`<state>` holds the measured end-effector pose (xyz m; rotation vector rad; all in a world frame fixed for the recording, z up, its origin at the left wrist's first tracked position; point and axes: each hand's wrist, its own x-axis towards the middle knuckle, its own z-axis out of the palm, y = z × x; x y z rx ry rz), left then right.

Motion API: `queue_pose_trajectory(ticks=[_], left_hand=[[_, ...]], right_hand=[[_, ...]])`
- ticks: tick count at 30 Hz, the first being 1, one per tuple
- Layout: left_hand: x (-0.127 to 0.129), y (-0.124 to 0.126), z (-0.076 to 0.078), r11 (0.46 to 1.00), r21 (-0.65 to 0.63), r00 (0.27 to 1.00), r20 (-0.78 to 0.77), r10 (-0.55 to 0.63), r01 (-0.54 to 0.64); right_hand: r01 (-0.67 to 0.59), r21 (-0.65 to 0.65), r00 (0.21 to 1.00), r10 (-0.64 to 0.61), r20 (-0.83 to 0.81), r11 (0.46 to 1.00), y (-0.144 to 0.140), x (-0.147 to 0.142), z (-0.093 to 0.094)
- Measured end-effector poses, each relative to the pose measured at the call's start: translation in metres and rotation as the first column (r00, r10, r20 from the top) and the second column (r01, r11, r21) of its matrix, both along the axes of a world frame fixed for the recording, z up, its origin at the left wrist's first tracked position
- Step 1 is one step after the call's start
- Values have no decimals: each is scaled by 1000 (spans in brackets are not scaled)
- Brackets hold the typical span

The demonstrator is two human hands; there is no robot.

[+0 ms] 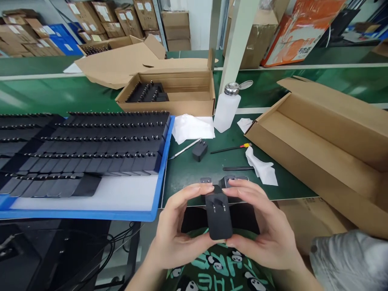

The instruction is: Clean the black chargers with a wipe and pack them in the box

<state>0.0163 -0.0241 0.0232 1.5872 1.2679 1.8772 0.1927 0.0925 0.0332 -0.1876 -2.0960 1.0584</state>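
The orange carton (303,34) bears 3 characters, 牛肉面; lettering on the shirt (222,271) is only partly legible.

So the left hand (178,226) and right hand (268,226) both pinch one black plug adapter (220,224) (prongs (224,208) facing the camera, lol). Blue-rimmed tray (91,214) of similar ones sits left of the left hand, big open cardboard box (287,159) right of the right, white bottle (226,111) beyond both.

Bright, diffuse light leaves pale glare on the glossy green surface (68,96); wide-angle stretch skews the edges (the gray sleeve (348,258) looks soft).
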Motion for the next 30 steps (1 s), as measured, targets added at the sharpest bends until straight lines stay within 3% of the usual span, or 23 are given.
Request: queue_pose_trajectory(ticks=[9, 15, 20, 23, 30], left_hand=[[-2, 2, -6, 998, -50, 999, 48, 25, -23], [-1, 5, -7, 994, -84, 995, 69, 71, -65], [-1, 7, -6, 994, -70, 994, 67, 90, -86], [-1, 8, -9, 992, -77, 994, 47, 103, -99], [-5, 9, -11, 993, -72, 995, 47, 93, -90]], right_hand=[[38, -9, 999, -38, -5, 999, -1, -6, 0], [37, 175, 998, -44, 36, 984, 3, -8, 3], [-81, 11, 997, 81, 8, 997, -1, -8, -3], [-84, -54, 997, 83, -6, 995, -3, -9, -6], [-46, -49, 998, 48, 33, 998, -4, -10, -8]])
